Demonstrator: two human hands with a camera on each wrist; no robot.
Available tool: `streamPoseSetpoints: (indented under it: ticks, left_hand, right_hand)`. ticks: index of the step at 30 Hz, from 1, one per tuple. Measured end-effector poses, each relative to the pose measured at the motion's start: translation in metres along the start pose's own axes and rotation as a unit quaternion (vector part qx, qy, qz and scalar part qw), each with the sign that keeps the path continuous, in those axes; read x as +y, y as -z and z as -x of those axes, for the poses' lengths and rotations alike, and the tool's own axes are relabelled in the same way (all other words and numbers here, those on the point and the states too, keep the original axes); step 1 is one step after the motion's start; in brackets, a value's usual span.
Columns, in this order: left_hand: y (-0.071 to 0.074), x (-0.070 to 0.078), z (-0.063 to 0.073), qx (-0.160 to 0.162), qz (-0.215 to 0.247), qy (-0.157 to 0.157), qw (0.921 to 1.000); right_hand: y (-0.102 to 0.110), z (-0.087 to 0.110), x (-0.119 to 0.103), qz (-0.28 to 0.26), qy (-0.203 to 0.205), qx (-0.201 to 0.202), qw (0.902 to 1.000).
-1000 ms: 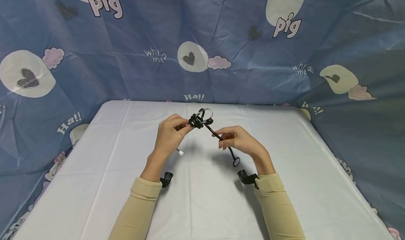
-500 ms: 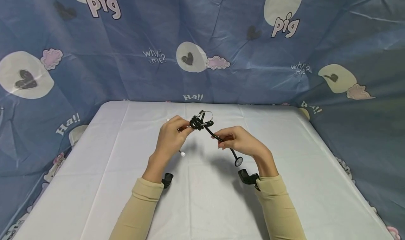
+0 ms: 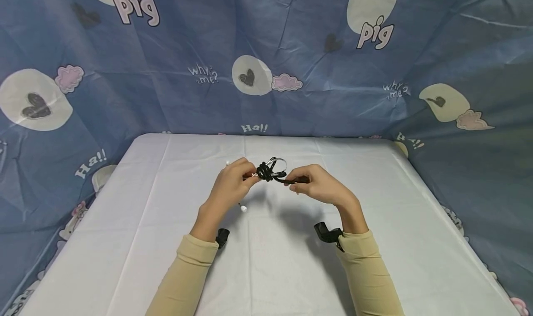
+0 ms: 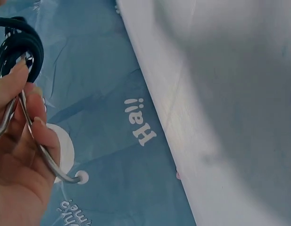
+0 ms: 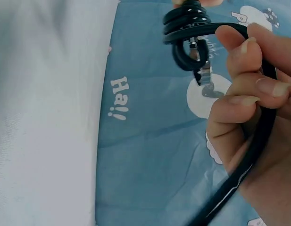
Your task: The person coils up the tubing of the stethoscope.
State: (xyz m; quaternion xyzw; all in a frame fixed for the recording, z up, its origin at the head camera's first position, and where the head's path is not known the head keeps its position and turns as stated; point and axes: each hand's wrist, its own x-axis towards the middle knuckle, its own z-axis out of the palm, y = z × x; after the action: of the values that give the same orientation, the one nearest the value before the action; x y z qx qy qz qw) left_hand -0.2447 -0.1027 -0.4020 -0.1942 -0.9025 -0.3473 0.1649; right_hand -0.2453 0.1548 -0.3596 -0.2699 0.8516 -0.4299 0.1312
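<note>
A stethoscope is held up over the white table, its black tubing wound into a tight coil (image 3: 264, 171). My left hand (image 3: 233, 182) pinches the metal ear tubes (image 4: 47, 157) right beside the coil. One white ear tip (image 4: 82, 177) sticks out below the fingers in the left wrist view. My right hand (image 3: 322, 185) grips the loose length of black tubing (image 5: 230, 183) between thumb and fingers, and it runs across the palm. From the coil's far side stands a thin metal loop (image 3: 286, 164). The chest piece is hidden in the head view.
A white cloth-covered table (image 3: 166, 260) lies beneath both hands. Behind it and at the sides hangs a blue printed curtain (image 3: 179, 108). Black camera mounts (image 3: 326, 233) sit at both wrists, by the beige sleeves (image 3: 368, 272).
The coil and my left hand have moved right and lower, closer to my right hand. The tubing between the hands now lies flatter, and the chest piece has gone out of sight.
</note>
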Motion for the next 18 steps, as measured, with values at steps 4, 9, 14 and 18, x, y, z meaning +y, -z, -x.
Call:
streamPoseSetpoints:
  ticks: [4,9,14,18]
  left_hand:
    - [-0.005,0.001,0.000,-0.040,0.003,-0.028,0.9988]
    - [-0.011,0.003,0.000,-0.086,0.024,-0.057,0.9944]
    - [-0.015,0.008,0.001,-0.111,0.037,-0.076,0.9903]
    - [-0.018,0.009,0.001,-0.126,0.056,-0.091,0.9863]
  right_hand:
    - [0.001,0.000,-0.002,0.008,0.010,0.005,0.9999]
    - [0.001,-0.001,0.000,0.010,0.031,0.032,0.9989]
    - [0.002,-0.004,0.004,0.012,0.047,0.064,0.9968]
    - [0.001,-0.007,0.009,0.006,0.051,0.081,0.9954]
